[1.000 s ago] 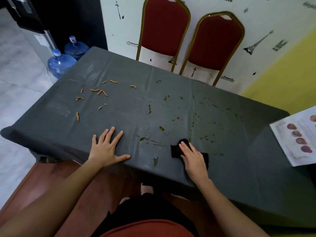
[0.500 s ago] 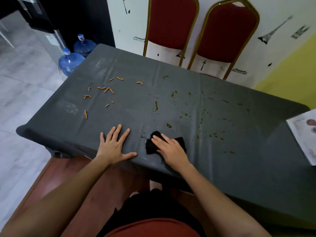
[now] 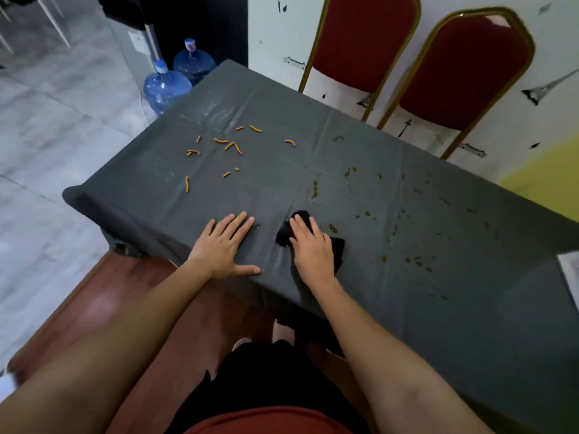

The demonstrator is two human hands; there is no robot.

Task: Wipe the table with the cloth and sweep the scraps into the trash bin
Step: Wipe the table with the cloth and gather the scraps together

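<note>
scraps (image 3: 225, 148) left of cloth (image 3: 336, 247), on table (image 3: 438, 308)

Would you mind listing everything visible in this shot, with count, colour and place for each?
table: one, dark grey cover, fills the middle and right
orange scraps: about a dozen, orange, far left part of the table
greenish spills: many small spots, olive green, centre to right of the table
cloth: one, black, near edge, under the right hand
chairs: two, red with gold frames, behind the table
water bottles: two, blue, on the floor at the far left corner
paper: one, white, right edge, mostly cut off
left hand: flat on the table, fingers spread
right hand: pressing flat on the cloth
</note>
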